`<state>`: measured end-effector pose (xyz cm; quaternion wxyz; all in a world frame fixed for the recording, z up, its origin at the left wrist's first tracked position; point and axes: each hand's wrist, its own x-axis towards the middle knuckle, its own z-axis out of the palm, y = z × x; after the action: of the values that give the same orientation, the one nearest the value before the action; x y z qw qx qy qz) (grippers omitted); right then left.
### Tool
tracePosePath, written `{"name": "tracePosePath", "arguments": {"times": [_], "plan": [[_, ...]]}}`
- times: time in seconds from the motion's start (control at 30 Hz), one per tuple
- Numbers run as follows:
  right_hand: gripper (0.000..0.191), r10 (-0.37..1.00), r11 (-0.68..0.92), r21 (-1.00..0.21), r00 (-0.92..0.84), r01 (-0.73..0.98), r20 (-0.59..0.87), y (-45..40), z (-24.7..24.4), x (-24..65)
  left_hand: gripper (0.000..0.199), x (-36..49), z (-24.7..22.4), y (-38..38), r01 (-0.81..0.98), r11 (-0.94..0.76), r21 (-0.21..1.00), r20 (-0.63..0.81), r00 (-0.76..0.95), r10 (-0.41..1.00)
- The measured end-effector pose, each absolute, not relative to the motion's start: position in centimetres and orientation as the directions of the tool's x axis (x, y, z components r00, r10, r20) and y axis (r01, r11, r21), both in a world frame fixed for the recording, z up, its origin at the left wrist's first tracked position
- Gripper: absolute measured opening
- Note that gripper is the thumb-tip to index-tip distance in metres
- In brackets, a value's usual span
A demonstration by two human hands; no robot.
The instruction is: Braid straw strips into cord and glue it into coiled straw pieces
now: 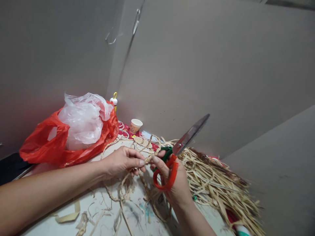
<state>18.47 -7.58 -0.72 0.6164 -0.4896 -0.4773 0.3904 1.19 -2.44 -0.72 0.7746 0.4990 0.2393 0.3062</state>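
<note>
A braided straw cord (149, 159) runs between my two hands above the table. My left hand (128, 159) pinches it between thumb and fingers. Scissors with one red and one green handle (173, 173) rest in my right hand (178, 186), blades pointing up and away to the right. The thumb and fingertips of that hand also meet the cord, close to my left fingertips. More of the braid loops up behind the hands and hangs down below them to the tabletop (61, 229). My right palm is partly hidden by the handles.
Dry straw strips (211, 183) lie in a heap at the right. A red plastic bag (46, 141) with a clear bag (82, 121) in it stands at the left. At the back are a paper cup (136, 126) and a grey wall (209, 59). Straw scraps (69, 217) litter the front.
</note>
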Motion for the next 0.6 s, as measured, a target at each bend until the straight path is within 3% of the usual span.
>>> {"name": "tracePosePath", "arguments": {"times": [0.17, 0.4, 0.6], "plan": [[0.031, 0.946, 0.232, -0.969, 0.213, 0.081, 0.244, -7.7, -0.6, 18.2, 0.023, 1.2, -0.7, -2.4, -0.265, 0.275, 0.924, -0.033, 0.662, 0.749], [0.027, 0.924, 0.232, -0.958, 0.270, 0.168, 0.271, -7.6, -1.0, 18.6, 0.031, 0.9, -0.3, -2.1, -0.258, 0.360, 0.897, -0.095, 0.683, 0.724], [0.028, 0.882, 0.267, -0.898, 0.286, 0.350, 0.374, -6.7, -2.0, 19.6, 0.029, 0.8, 0.4, -1.4, -0.379, 0.349, 0.857, -0.067, 0.589, 0.805]]}}
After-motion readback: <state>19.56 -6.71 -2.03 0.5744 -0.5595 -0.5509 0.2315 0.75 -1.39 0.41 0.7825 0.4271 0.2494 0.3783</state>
